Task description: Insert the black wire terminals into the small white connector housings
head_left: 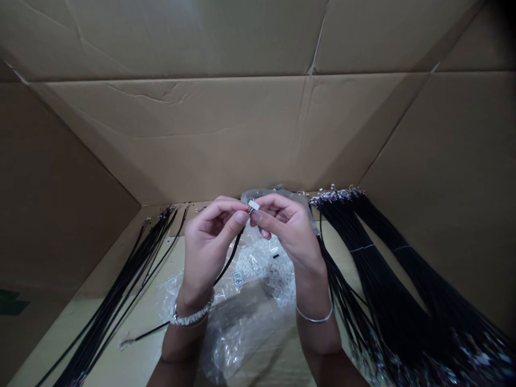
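Note:
Pinched between the thumb and forefinger of my left hand [215,236] are the thin coloured wires at the end of a black cable [230,259]. My right hand [284,226] grips a small white connector housing [253,205] at the tip of those wires, so both hands meet at the connector. Whether the wires are fully seated in it is too small to tell. From the left hand the cable runs down behind the wrist, and its other end [128,342] shows bare wire strands on the table. Below the hands lies a clear plastic bag [237,317] with many white connector housings [282,279].
A loose bundle of black cables [133,287] lies on the left of the table. Thick tied bundles of black cables [373,263] with white-connector ends lie on the right. Cardboard walls [226,118] enclose the back and sides. A small label [238,278] lies on the bag.

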Motion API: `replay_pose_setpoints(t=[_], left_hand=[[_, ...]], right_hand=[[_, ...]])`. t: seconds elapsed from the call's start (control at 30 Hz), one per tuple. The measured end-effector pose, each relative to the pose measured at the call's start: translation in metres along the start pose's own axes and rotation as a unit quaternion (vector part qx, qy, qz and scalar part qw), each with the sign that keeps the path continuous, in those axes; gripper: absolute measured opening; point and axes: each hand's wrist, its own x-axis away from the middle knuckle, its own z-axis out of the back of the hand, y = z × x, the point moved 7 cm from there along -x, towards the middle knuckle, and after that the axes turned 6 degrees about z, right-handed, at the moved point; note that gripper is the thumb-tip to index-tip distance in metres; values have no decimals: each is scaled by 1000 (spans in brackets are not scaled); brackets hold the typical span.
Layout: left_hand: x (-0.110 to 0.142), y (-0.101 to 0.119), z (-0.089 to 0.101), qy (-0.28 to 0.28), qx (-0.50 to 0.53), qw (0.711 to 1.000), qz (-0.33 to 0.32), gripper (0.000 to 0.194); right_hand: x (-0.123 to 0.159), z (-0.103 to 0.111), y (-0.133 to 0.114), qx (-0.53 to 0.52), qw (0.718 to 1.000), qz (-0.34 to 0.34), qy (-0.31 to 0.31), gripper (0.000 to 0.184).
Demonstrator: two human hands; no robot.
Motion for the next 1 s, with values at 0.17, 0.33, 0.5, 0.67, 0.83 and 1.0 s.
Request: replay_pose_setpoints(t=[0.17,0.33,0.5,0.67,0.83,1.0], left_hand=[[-2,-6,1,2,26,1000,12,6],[-3,-10,1,-4,68,997,24,4],[-4,-16,1,-11,80,995,53,8],[-6,-16,0,-18,98,993,56,8],[-6,-16,-1,-23,110,992,61,7],[-6,-18,-1,-23,143,986,77,9]], right_hand=[[-3,-1,4,-6,1000,-3,20,26],[-3,-3,5,-32,999,11,-1,19],[-3,-1,6,-23,999,23,-5,16],[-4,-2,7,-28,999,27,6,17],[-6,-4,7,-41,999,25,2,20],[-10,-6,13,-60,998,22,-11,21]])
